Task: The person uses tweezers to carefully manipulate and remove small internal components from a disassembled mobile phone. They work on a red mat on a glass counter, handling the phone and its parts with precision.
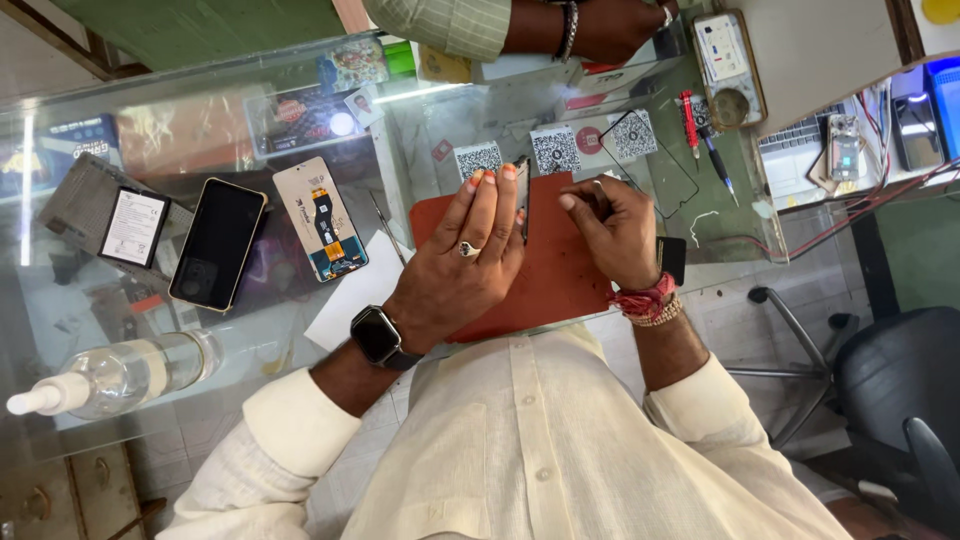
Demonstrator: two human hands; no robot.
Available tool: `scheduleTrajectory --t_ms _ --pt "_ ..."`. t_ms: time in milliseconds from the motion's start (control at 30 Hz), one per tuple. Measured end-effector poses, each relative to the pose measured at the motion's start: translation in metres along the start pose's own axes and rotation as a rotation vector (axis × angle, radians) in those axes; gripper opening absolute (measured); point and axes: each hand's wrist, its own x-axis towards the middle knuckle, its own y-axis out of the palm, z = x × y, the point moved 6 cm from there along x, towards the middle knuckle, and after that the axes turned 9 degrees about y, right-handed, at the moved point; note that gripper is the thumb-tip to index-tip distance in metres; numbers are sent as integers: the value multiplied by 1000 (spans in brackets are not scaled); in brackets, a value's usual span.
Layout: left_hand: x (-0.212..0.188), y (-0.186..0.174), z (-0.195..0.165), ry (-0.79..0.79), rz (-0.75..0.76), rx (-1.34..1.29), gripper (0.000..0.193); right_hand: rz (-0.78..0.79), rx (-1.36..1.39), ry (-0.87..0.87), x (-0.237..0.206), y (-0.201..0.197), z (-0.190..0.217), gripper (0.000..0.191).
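While the left hand (470,250) is pressed flat over a thin dark phone part (522,195) stood on its edge on the red work mat (560,280), the part is steadied between the fingertips and the mat; the grip is a light clasp along its side, not a fist.

Item, right hand (615,230): fingers pinched together just beside the same part. Whether a small tool or a strip is held there cannot be told; something thin appears between thumb and forefinger.

Item, glass counter (120,140): laid out to the left are a removed display panel (320,220) with its flex cable upward, a dark phone in a tan case (217,243) face down, a flat battery pack (133,227) and a clear spray bottle (110,375). A sheet of white paper (350,295) lies under the mat's corner.

Item, far side: three printed square code cards (555,150), a red-handled screwdriver (688,118), a multimeter (728,68), and another person's hand (600,25) resting at the counter's edge.

Progress, as judged: disassembly appears already done, since panel and battery lie separated; the piece in hand is being worked on its edge. Reassembly appears outstanding, as the parts remain well apart.
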Motion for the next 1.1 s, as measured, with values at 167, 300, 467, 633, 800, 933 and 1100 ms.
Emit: scheduleTrajectory --t_ms 167,300,467,633,800,933,1100 --pt "3 8 6 27 49 -12 20 23 67 38 -13 1 -12 11" --pt "5 11 5 -68 -5 -123 21 67 43 72 -18 14 -13 19" --pt "2 17 8 -358 26 -510 70 143 9 106 -17 20 -13 15" --pt "-36 24 7 -685 -82 -857 97 245 -55 -26 -10 10 -8 9" --pt "-82 82 -29 -1345 -304 -1764 58 284 -155 -119 3 17 7 6" --pt "-103 100 -58 -1575 -273 -1926 33 251 -328 -303 8 24 29 7" --pt "-106 106 -73 -1705 -313 -2038 33 -40 -172 -248 1 15 30 15"
